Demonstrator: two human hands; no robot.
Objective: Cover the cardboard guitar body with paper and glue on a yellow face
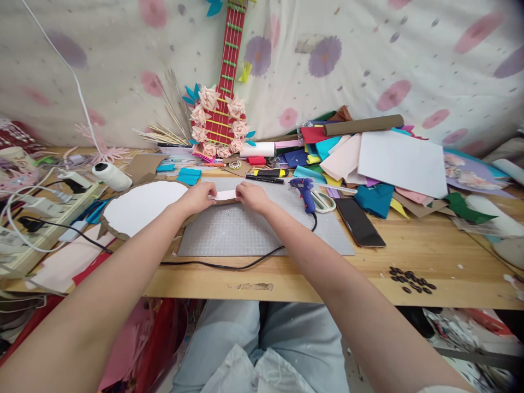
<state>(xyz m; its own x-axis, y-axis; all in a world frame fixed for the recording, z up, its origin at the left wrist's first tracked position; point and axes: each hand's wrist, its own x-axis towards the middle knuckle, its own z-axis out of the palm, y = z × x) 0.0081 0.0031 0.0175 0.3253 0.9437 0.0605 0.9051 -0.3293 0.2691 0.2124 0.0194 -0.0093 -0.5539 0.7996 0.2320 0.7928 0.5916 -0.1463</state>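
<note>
- Two hands are holding one small white paper strip (226,195) at the far edge of the gray cutting mat (262,229).
- The left hand (199,197) is pinching the strip's end at 9 o'clock, fingers closed on it.
- The right hand (252,197) is pinching the other end at 3 o'clock, fingers closed too.
- The strip is lying flat between both hands.
- A blue glue gun (303,191) is sitting at 3 o'clock from the right hand, near it.
- A white round card (141,207) is lying at 9 o'clock, just beside the left hand.

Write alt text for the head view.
Left hand and right hand hold a pale paper strip between them over a grey cutting mat; a blue glue gun lies beside it.
</note>
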